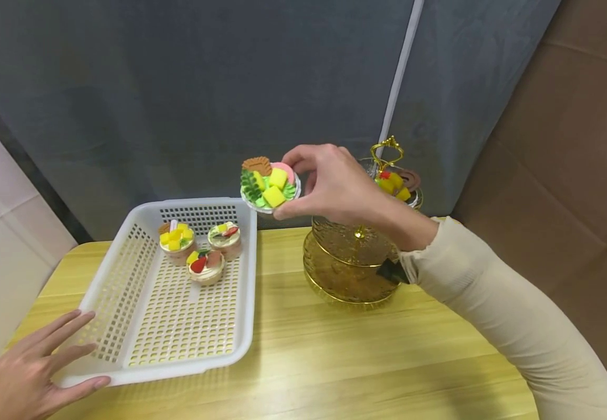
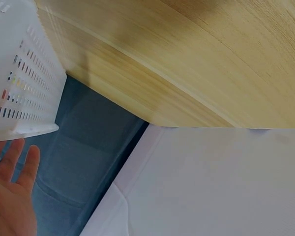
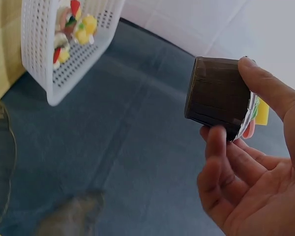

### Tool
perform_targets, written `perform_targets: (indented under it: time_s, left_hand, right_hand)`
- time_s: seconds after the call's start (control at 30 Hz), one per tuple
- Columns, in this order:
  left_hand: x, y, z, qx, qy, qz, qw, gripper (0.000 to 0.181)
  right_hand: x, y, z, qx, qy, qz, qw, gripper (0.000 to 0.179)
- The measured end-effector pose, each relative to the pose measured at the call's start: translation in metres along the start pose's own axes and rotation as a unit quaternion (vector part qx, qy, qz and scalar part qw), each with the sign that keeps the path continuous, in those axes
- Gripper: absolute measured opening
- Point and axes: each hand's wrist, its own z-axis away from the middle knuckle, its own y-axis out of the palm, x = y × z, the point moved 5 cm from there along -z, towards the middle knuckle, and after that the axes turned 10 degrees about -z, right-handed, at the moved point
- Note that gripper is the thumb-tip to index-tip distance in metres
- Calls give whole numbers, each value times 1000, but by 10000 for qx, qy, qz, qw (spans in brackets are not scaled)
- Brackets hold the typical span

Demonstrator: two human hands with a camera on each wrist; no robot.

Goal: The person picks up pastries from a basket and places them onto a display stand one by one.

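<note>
My right hand (image 1: 329, 184) pinches a toy dessert cup (image 1: 269, 189) between thumb and fingers, in the air between the basket and the tiered stand. Yellow cubes, green cream, a brown biscuit and a pink slice top it; the right wrist view shows its dark side (image 3: 219, 93). My left hand (image 1: 30, 364), fingers extended, lies at the near left corner of a white plastic basket (image 1: 253, 280). In that basket sit three fruit-topped dessert cups: one with yellow cubes (image 1: 177, 239), one at the right (image 1: 225, 238) and one nearer me (image 1: 206, 269).
A gold tiered cake stand (image 1: 329, 280) with a crown-like handle (image 1: 389, 150) stands right of the basket, partly behind my right forearm. Another dessert cup (image 1: 397, 185) is on its upper level. The wooden table (image 1: 303, 361) backs onto a grey curtain (image 1: 203, 105).
</note>
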Motion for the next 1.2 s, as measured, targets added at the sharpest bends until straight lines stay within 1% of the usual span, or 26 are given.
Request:
perform_targets:
  time_s: [0.1, 0.17, 0.3, 0.5, 0.8, 0.93, 1.0, 1.2]
  left_hand:
    - [0, 1, 0, 63, -50, -44, 10000, 84]
    - [1, 1, 0, 94, -77, -77, 9999, 84]
    - [0, 1, 0, 55, -47, -59, 10000, 83]
    - [0, 1, -1, 15, 21, -15, 10000, 83]
    - [0, 3, 1, -23, 100, 16, 9999, 82]
    - [0, 2, 0, -34, 97, 50, 9999, 82]
    - [0, 1, -1, 4, 60, 37, 10000, 81]
    - [1, 2, 0, 285, -175, -131, 9994, 81]
  right_hand:
    - [1, -14, 0, -184, -28, 8, 9998, 59]
    - [2, -23, 0, -316, -22, 105, 9994, 61]
    - [-1, -42, -1, -526, 115, 270, 9982, 62]
    - [-12, -69, 2, -750, 386, 473, 9953, 60]
    - [-29, -102, 4, -1111, 812, 770, 9875, 69]
    - [-39, -117, 5, -1315, 1017, 775, 9830, 71]
    - [-44, -124, 6, -1416, 1116, 752, 9807, 71]
    - [-61, -143, 7, -1606, 1444, 585, 9747, 73]
